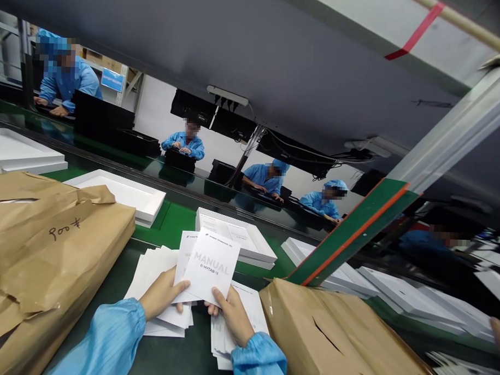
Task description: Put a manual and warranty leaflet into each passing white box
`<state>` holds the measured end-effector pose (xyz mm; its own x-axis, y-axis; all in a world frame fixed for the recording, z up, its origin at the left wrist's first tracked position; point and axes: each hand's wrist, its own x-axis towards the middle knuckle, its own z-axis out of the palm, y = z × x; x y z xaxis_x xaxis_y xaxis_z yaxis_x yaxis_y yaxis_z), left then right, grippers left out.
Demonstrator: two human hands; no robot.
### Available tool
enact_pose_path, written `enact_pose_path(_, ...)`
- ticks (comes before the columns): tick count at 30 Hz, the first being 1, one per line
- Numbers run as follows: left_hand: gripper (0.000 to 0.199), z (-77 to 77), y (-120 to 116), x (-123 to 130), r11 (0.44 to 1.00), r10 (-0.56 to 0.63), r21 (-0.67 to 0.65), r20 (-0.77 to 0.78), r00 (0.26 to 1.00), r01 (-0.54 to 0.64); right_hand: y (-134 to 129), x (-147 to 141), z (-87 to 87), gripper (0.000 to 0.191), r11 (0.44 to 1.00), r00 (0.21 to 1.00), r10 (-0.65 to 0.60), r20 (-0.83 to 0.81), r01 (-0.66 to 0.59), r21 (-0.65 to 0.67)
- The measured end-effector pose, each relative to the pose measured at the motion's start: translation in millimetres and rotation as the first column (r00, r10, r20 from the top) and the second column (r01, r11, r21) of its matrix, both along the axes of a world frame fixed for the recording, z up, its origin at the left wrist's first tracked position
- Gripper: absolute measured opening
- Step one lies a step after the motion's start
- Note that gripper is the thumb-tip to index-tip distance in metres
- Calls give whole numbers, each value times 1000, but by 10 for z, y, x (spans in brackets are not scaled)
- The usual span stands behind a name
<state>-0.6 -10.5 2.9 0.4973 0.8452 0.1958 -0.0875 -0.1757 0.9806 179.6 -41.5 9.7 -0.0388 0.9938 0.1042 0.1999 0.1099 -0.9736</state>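
In my right hand (pixel 232 312) is a white booklet (pixel 217 257) printed "MANUAL", its lower edge pinched under the thumb. My left hand (pixel 161 295) grips a second white leaflet (pixel 184 252), which lies partly behind the manual. Its heading is mostly covered. The two overlap, held up side by side. Below my left hand, a loose stack of white leaflets (pixel 148 271) rests on the dark green bench. Another stack of printed booklets (pixel 249 305) lies under and beside my right hand.
Brown paper packages stand at left (pixel 67 257) and right (pixel 327 332). Behind, white box trays (pixel 248 236) line the green conveyor (pixel 166 228). A slanted post (pixel 355 229) rises at right, beneath an overhead shelf (pixel 197 49). Several co-workers in blue (pixel 183 144) sit beyond; another person's hand (pixel 499 333) shows far right.
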Motion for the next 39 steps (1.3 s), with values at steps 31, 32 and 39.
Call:
enact_pose_path(31, 42, 27, -22, 27, 997, 58, 45, -69, 996, -55, -21, -55, 28, 33, 997, 997, -72, 25, 72, 13)
enact_pose_path(32, 42, 24, -21, 28, 997, 59, 46, -71, 996, -56, -21, -55, 25, 34, 997, 997, -73, 25, 73, 14)
enact_pose_path(39, 38, -10, 9, 28, 998, 58, 41, -100, 993, -54, -1, -52, 1, 38, 997, 997, -74, 24, 74, 19)
